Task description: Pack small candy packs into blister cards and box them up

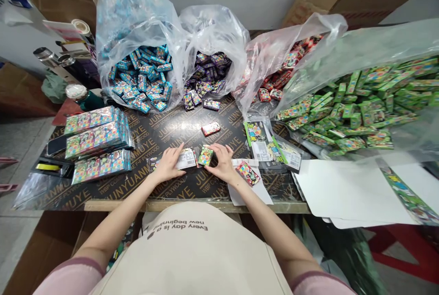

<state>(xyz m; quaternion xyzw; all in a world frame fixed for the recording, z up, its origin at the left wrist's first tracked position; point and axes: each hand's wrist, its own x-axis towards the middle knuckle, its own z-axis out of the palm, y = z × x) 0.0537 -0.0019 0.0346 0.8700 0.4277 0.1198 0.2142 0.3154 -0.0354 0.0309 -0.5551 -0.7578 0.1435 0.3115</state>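
Note:
My left hand [168,164] spans a dark, flat pack [187,158] with a white barcode label, index finger along its far edge and thumb at its near edge. Part of that pack is hidden beneath the hand. Between the thumb and fingers of my right hand [221,162] is a small green printed box [205,155], right beside the pack's right end. Farther back lies a small red box [210,128] by itself. Another red box [247,173] rests on a white sheet [240,196] near my right wrist.
Plastic bags hold blue boxes [144,80], purple boxes [212,68], red boxes [274,87] and green boxes [356,107] along the back. Wrapped packs [99,139] are stacked at left, near a tape cutter [51,167]. Labelled packs [262,144] and white card [346,190] lie right.

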